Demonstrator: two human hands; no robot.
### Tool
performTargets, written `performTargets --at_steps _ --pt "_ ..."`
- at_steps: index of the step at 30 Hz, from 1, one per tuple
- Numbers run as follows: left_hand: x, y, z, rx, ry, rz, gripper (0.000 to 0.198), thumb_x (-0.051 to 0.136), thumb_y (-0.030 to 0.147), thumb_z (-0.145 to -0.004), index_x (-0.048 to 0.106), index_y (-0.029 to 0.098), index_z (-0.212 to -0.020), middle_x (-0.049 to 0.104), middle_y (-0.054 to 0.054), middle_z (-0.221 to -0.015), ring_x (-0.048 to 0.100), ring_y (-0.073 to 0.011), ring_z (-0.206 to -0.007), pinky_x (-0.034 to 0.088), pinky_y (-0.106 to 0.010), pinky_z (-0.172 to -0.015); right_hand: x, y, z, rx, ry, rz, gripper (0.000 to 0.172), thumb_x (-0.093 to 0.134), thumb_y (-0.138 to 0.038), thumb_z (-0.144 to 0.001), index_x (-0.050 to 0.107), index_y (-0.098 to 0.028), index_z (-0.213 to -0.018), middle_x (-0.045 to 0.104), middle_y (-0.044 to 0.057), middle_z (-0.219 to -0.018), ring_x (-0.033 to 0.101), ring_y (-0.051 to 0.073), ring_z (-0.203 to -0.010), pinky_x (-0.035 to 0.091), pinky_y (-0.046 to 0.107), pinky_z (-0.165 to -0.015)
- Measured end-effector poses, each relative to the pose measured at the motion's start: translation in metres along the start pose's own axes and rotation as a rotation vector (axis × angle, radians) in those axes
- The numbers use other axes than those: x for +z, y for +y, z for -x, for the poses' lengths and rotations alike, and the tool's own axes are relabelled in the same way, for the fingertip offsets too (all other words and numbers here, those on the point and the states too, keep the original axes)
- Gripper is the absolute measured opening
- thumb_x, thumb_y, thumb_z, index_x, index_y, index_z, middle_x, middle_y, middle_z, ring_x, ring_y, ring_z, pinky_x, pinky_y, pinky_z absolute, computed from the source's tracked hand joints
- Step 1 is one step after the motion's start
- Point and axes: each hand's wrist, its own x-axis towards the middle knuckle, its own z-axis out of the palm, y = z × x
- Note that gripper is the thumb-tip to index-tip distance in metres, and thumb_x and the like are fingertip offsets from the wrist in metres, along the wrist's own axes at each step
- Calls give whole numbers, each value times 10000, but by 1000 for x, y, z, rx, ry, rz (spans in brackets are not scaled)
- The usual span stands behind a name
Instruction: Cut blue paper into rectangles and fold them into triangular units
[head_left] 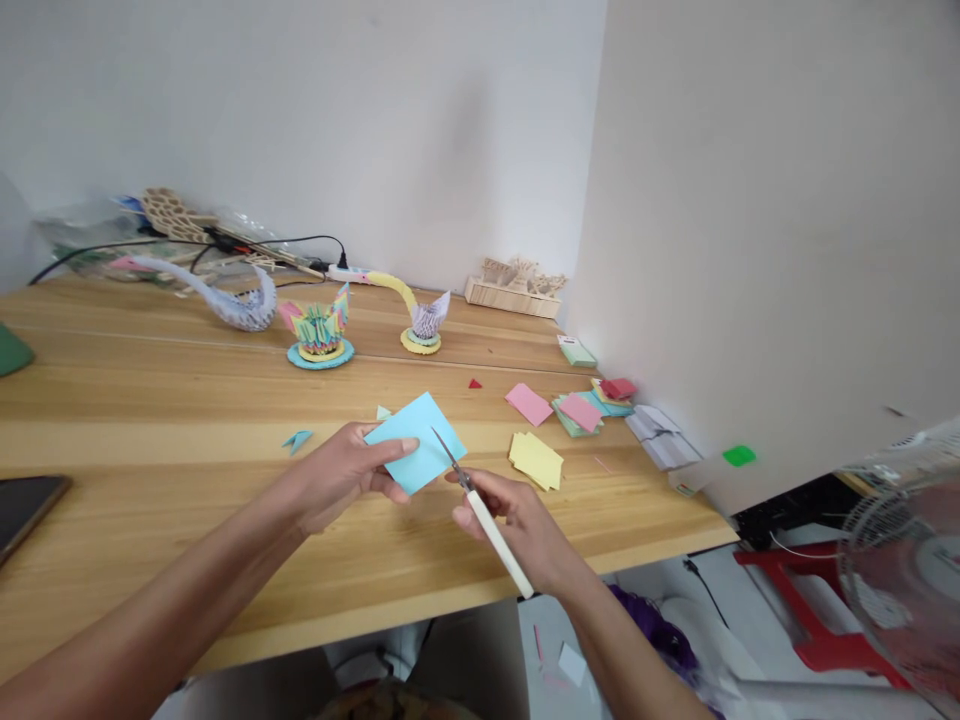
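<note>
A light blue sheet of paper (420,462) is pinched in my left hand (358,465), the thumb on top and the fingers underneath. My right hand (517,520) is closed around a pair of scissors (491,532) with a white handle. Their metal blade tip lies over the right part of the blue sheet; whether it is cutting cannot be made out. Left of the sheet, a small folded blue paper piece (298,441) lies on the wooden table (225,410). A pale green scrap (383,412) shows just behind the sheet's edge.
Yellow sheets (535,460), pink sheets (529,403) and a white paper stack (660,436) lie to the right. Behind stand a white paper swan (244,308), a colourful paper model (319,335) and a yellow-necked swan (426,322). A phone-like dark object (28,508) lies left.
</note>
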Motion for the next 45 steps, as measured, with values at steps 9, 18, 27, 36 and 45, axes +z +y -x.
performTargets --at_steps 9,18,27,36,45 --pt "-2 -4 -2 -39 -4 34 150 672 292 -744 692 149 -784 675 -45 -740 595 -152 -698 513 -217 -561 -4 7 -2 -23 -39 53 190 540 -334 -841 588 -201 -968 276 -38 -659 251 104 -596 213 237 -528" --pt "-8 -9 0 -102 -94 203 161 696 219 -732 706 153 -878 696 -82 -856 622 -179 -797 555 -270 -654 -8 5 0 -33 -46 214 169 534 -335 -840 615 -204 -911 378 -44 -610 307 101 -559 260 214 -513" --pt "-20 6 11 -192 -248 111 168 689 236 -726 720 148 -866 700 -76 -848 638 -197 -803 542 -354 -775 -8 -6 9 -95 -82 458 172 551 -327 -840 610 -200 -940 484 -28 -670 378 102 -582 297 204 -536" --pt "-11 3 10 -96 -172 -288 172 690 334 -703 693 169 -753 638 -13 -692 595 -163 -673 528 -284 -655 -9 -6 9 -160 -46 667 232 571 -266 -828 578 -210 -1053 619 20 -810 503 136 -666 373 239 -633" --pt "-2 -12 9 -52 -73 -254 154 705 321 -677 726 205 -776 679 -12 -754 606 -170 -719 535 -277 -674 -9 0 3 -156 -13 618 272 646 -321 -774 534 -195 -988 599 38 -924 544 177 -826 403 288 -716"
